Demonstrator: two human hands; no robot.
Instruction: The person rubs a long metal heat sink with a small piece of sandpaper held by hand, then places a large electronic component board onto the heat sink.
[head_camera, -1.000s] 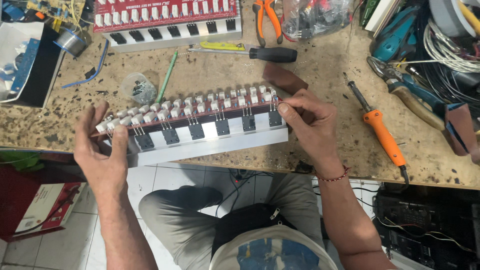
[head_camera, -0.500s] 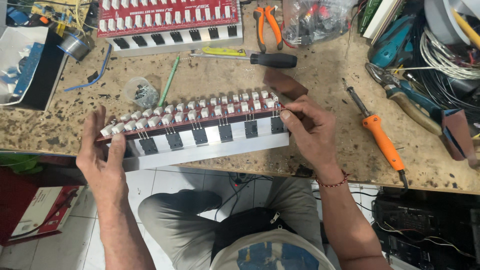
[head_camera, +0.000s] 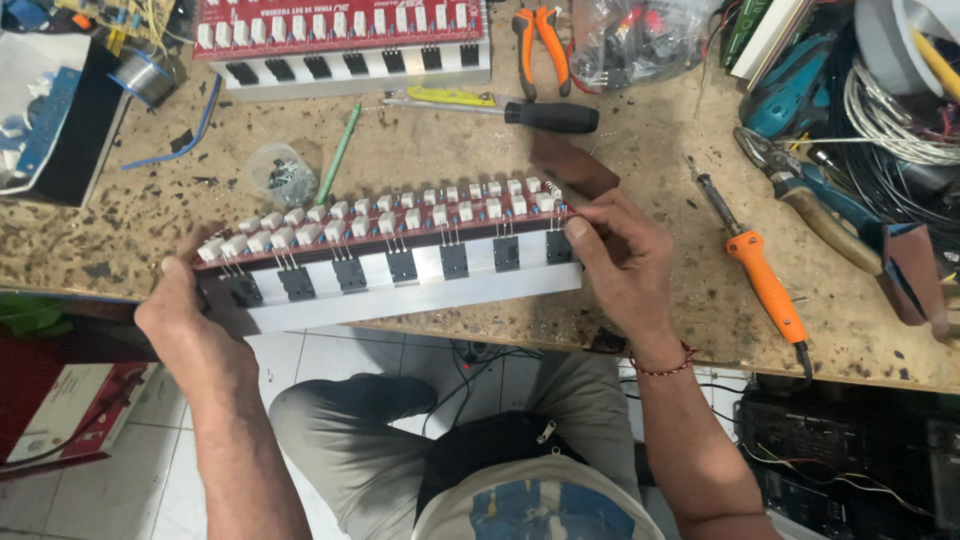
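1. The long red circuit board with white block resistors and black transistors on a pale aluminium heat sink (head_camera: 400, 255) lay across the near edge of the speckled brown workbench (head_camera: 420, 150), partly overhanging it above the person's lap.
2. The left hand (head_camera: 190, 320) gripped the board's left end, fingers wrapped over its top edge and thumb underneath.
3. The right hand (head_camera: 620, 265) held the board's right end, fingers curled and pinching at the last transistor there.
4. Just behind the board, towards its left half, stood a small clear plastic tub of tiny parts (head_camera: 280, 172), with a green pencil-like stick (head_camera: 338, 155) beside it.
5. Further behind the board lay a second, similar red board on a heat sink (head_camera: 345, 45) and a black-handled screwdriver (head_camera: 545, 115).
6. Right of the board, beyond the right hand, rested an orange-handled soldering iron (head_camera: 760, 280).
7. Orange-handled pliers (head_camera: 540, 35) lay well behind the board's right end.
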